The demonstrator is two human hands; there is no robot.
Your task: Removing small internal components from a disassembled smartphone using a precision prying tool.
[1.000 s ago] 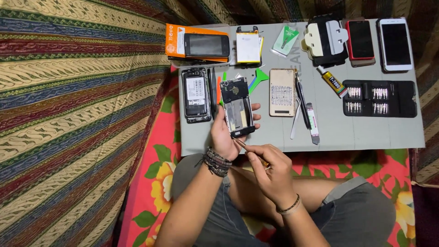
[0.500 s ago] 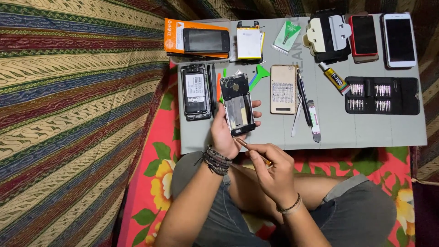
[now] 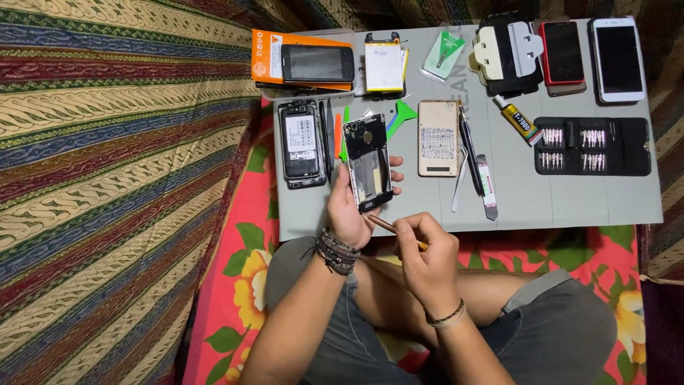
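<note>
Right hand, nearest the viewer, fingers closed round a thin brown screwdriver whose tip meets the lower end of the opened phone. Left hand clamped on that phone, holding it over the near edge of the grey mat. Left of the phone, a second opened handset; right of it, a beige panel; farther right, a black bit case.

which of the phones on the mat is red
The red phone at the far right of the grey mat, between the black holder and the white phone; no other phone there is red.
</note>
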